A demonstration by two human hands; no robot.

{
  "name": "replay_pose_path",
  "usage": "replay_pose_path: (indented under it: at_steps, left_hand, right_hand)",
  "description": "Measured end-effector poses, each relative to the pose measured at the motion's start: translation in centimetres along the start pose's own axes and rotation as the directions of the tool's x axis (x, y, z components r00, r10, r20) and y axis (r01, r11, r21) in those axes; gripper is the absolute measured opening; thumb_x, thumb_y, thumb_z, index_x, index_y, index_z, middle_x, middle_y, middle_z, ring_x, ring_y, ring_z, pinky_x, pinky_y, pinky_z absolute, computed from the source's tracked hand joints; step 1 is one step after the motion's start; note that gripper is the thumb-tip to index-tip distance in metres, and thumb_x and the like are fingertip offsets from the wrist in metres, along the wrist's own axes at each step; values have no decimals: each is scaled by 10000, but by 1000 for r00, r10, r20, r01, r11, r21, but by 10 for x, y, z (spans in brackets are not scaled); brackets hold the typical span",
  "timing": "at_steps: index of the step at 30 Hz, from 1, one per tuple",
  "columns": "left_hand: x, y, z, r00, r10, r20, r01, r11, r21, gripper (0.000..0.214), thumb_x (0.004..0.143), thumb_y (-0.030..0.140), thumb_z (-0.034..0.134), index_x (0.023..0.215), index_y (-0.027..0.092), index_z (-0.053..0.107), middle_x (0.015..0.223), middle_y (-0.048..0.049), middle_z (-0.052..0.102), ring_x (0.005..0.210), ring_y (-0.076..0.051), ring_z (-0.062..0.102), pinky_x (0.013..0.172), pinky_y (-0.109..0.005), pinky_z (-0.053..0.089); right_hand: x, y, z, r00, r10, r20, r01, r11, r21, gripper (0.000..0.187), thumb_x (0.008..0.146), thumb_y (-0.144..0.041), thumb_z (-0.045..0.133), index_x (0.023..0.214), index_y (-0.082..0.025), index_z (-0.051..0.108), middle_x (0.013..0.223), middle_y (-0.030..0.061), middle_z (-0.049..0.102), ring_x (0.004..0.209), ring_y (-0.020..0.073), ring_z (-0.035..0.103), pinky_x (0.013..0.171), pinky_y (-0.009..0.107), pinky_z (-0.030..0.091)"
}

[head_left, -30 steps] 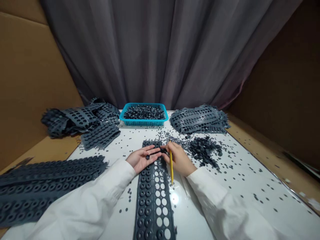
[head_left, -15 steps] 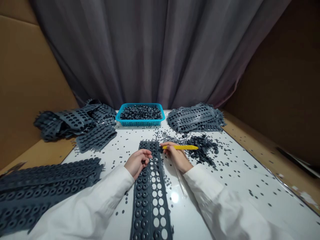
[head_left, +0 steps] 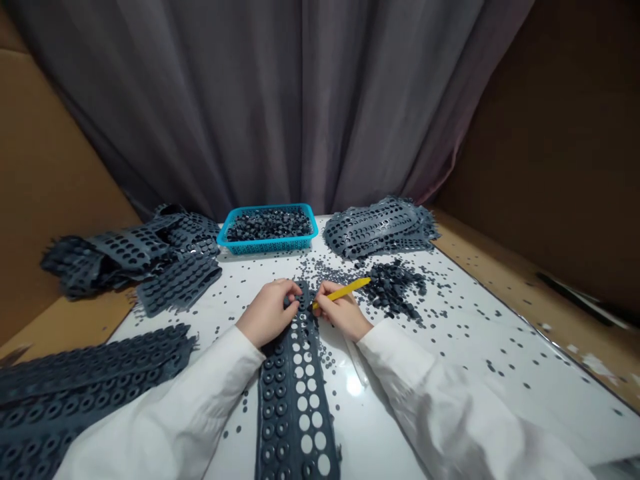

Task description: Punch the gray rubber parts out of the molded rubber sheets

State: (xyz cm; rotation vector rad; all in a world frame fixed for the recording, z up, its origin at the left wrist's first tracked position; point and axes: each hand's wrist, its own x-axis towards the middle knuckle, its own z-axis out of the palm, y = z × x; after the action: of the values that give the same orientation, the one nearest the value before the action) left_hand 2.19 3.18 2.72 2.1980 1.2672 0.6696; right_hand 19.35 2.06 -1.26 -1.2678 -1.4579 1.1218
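Note:
A long dark grey rubber strip [head_left: 295, 400] lies lengthwise before me on the white table. Its left rows hold ring-shaped pieces; many holes on the right are punched through. My left hand [head_left: 269, 312] rests on the strip's far part, its fingers bent and the thumb and index finger gripping there. In my right hand [head_left: 344, 313] is a slim yellow pen-shaped tool [head_left: 353, 287], slanted with its lower end at the strip's right edge. That tip is too small to make out. Just right of this hand lies a heap of small dark rubber pieces [head_left: 395, 287].
A blue basket [head_left: 265, 247] full of small dark pieces stands at the back. Punched sheets lie piled at back left [head_left: 130, 250] and back right [head_left: 380, 227]. Unpunched strips [head_left: 90, 393] lie at front left. Small dark discs are scattered over the white table [head_left: 380, 413].
My left hand has moved onto the far part of the strip. The yellow tool has tilted from nearly level to slanted, its lower end now at the strip. The view has shifted slightly.

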Motion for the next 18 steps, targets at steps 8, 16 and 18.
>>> replay_pose_path:
  at_steps: [8, 16, 18]
  left_hand:
    - [16, -16, 10, 974, 149, 171, -178, 969, 173, 219, 653, 81, 545, 851, 164, 592, 818, -32, 545, 784, -181, 539, 719, -281, 429]
    - [17, -18, 11, 946, 231, 226, -281, 934, 221, 103, 706, 113, 533, 783, 175, 563, 788, -24, 539, 766, -182, 541, 698, -274, 427]
    - [17, -17, 11, 946, 218, 240, -274, 933, 235, 106, 709, 145, 565, 811, 168, 582, 799, -34, 555, 779, -197, 552, 712, -290, 433]
  right_hand:
    - [2, -1, 3, 998, -53, 16, 54, 997, -62, 150, 689, -141, 428, 551, -195, 404, 462, -52, 482, 480, 103, 446, 496, 210, 337]
    - [11, -2, 9, 994, -86, 66, 94, 987, -130, 203, 723, -136, 391, 528, -192, 390, 445, -59, 398, 468, 99, 397, 472, 218, 291]
    - [10, -1, 8, 993, -102, 62, 109, 988, -112, 213, 734, -129, 388, 531, -192, 393, 455, -55, 413, 472, 101, 407, 475, 219, 297]
